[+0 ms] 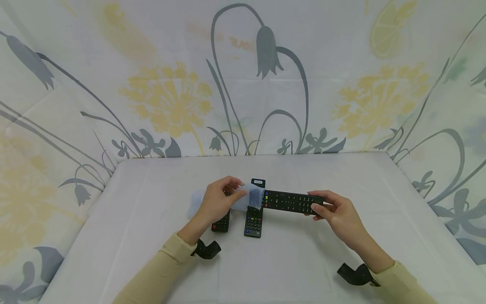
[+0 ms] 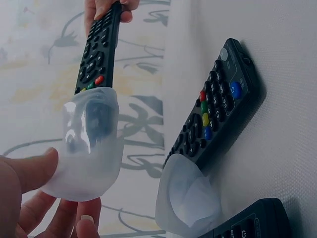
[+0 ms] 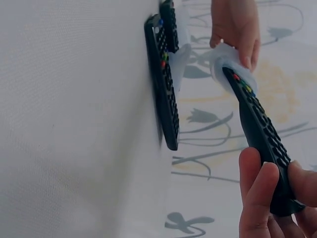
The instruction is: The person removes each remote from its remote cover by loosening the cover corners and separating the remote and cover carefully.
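Note:
My right hand pinches one end of a black remote control, thumb on the button side and fingers underneath. The other end of this remote lies inside a translucent silicone-like cover. My left hand holds that cover, with the thumb on one side and fingers round the other in the left wrist view. Coloured buttons show close to the mouth of the cover. Both hands hold the pair raised over the table, above a second black remote.
A third black remote lies partly hidden under my left hand. Another translucent cover rests beside it at the left. White cloth covers the table, and a flower-printed curtain stands behind it.

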`<state>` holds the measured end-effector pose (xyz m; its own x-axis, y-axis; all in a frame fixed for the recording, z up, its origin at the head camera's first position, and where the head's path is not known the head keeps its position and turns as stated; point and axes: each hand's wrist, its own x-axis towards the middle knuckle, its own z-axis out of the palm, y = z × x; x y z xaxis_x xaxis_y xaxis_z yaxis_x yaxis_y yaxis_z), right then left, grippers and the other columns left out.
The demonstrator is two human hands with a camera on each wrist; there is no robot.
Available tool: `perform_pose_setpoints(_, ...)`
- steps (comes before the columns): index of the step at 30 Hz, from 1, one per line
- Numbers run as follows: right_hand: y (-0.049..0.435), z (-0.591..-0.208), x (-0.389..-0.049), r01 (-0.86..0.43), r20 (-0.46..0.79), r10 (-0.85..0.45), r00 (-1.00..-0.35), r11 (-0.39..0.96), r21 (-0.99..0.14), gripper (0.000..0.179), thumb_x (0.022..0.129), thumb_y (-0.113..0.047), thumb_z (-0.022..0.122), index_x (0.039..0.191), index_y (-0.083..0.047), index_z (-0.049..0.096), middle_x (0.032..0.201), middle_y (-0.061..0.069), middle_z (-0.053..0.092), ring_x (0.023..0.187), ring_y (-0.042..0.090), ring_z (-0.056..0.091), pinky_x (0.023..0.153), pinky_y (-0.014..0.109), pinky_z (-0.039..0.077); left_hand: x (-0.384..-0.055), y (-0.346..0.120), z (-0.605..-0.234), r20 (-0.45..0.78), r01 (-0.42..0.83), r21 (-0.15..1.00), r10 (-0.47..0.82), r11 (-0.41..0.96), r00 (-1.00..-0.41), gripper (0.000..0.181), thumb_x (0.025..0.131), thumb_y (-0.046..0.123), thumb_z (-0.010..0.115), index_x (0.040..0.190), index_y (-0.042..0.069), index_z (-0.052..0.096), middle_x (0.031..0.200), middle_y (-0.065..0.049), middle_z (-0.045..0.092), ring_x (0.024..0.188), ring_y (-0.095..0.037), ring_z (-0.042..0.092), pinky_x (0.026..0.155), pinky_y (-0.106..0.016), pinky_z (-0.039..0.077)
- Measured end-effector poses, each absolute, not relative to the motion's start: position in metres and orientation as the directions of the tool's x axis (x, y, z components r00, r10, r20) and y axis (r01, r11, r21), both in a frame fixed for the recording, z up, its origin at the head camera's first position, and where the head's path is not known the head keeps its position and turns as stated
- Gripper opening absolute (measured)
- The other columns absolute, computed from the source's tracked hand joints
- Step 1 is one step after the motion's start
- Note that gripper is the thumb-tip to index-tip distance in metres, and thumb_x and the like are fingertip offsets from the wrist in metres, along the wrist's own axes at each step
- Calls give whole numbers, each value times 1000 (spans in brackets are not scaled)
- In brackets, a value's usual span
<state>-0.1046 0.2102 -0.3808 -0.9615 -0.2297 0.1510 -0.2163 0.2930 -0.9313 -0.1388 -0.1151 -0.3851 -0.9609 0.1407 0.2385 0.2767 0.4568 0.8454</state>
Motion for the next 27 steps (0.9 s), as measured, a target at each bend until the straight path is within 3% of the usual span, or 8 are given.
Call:
perform_pose_setpoints(5, 212, -381, -106, -220, 151, -241, -959, 290, -931, 32, 95, 4, 61, 127, 7, 59, 114, 29, 63, 84, 31, 72, 70, 32, 59, -139, -118, -385, 276, 305, 840, 131, 448, -952, 9, 91, 16, 74, 99, 12, 75, 88, 3, 70, 78, -13, 63, 67, -31, 50)
perform_pose_setpoints(11, 216, -382, -107, -226, 156, -250, -956, 279, -933, 32, 96, 5, 61, 127, 7, 58, 115, 29, 63, 84, 31, 72, 70, 32, 59, -138, -120, -383, 279, 306, 850, 126, 429, -952, 8, 92, 12, 73, 98, 7, 75, 83, 3, 71, 72, -14, 61, 64, -29, 48)
perform_pose_setpoints(27, 220, -384, -107, -199, 133, -243, -961, 273, -941, 33, 96, 3, 60, 129, 5, 58, 116, 29, 62, 86, 31, 72, 70, 31, 58, -138, -124, -380, 235, 257, 872, 104, 416, -966, 4, 92, 11, 72, 95, 10, 75, 82, 2, 71, 72, -15, 61, 65, -29, 48)
